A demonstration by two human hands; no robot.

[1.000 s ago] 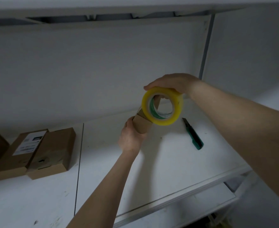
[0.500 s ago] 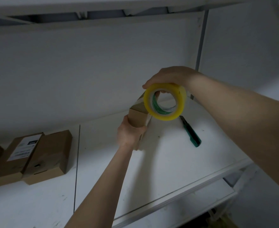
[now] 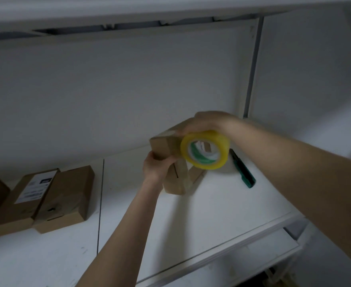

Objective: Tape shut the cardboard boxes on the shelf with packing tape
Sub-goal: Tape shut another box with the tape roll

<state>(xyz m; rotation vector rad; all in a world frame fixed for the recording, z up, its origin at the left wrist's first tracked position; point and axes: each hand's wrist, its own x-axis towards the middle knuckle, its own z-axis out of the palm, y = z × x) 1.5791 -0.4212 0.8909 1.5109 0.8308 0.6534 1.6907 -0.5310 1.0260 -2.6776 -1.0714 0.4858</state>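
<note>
Our right hand [image 3: 209,123] grasping the yellowish roll of packing tape [image 3: 219,139] against a small brown cardboard box [image 3: 162,147], our left hand [image 3: 157,168] clutching that box upright on the white shelf [image 3: 191,224], green utility knife [image 3: 242,170] just beside, flat brown boxes [image 3: 67,195] well left.

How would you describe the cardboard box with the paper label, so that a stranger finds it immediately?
Start at the white shelf and go left of its dark vertical seam, where brown cardboard boxes lie flat side by side. The labelled brown cardboard box lies just left of the plain brown cardboard box. Only it carries a white printed paper label on top.
</note>
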